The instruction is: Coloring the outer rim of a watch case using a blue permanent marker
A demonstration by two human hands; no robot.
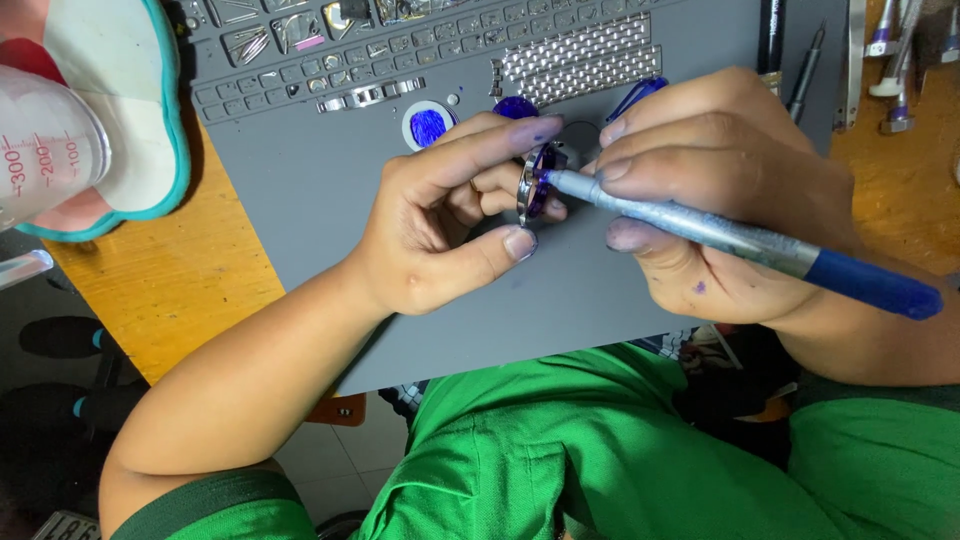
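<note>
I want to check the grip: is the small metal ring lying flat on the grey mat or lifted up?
Lifted and on edge: the left hand pinches the metal ring above the grey mat, and the marker in the right hand touches it.

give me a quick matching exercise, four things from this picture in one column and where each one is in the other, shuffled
Things:
1. small round metal part
2. silver and blue marker pen
3. measuring cup
4. white ring with blue centre

Places:
A. lying on the grey mat, beyond the left hand
B. at the far left edge, over the wooden table
C. pinched in the left hand
D. held in the right hand, tip against the metal part

Pairs: 1-C, 2-D, 3-B, 4-A
</note>
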